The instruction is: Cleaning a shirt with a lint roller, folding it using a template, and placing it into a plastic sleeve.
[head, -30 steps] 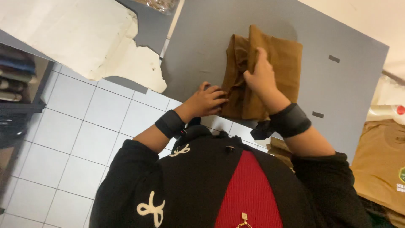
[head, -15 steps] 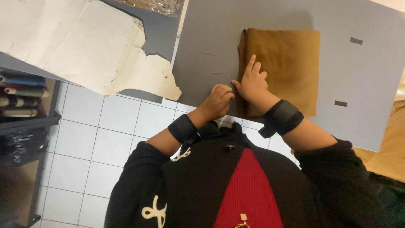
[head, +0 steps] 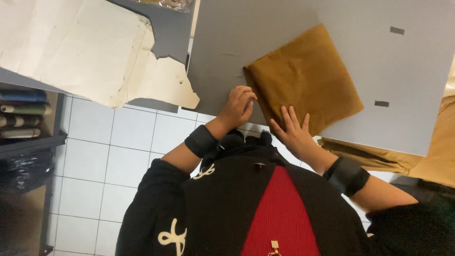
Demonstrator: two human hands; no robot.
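A folded mustard-brown cloth (head: 305, 78) lies flat as a tilted square on a grey board (head: 237, 42). My left hand (head: 237, 106) is curled at the cloth's near left corner, its fingertips bunched against the edge. My right hand (head: 291, 130) rests flat on the cloth's near corner with the fingers spread. Both wrists wear black bands.
A torn cream paper sheet (head: 90, 52) covers a grey table on the left. More brown garments (head: 426, 156) lie under the board's right edge. Two small dark marks (head: 381, 103) sit on the board. A shelf with rolled fabrics (head: 23, 114) stands at left above a white tiled floor (head: 109, 151).
The loosely bunched cloth is now a smooth folded square. My right hand slid from its top down to the near corner, and my left hand moved to the corner beside it.
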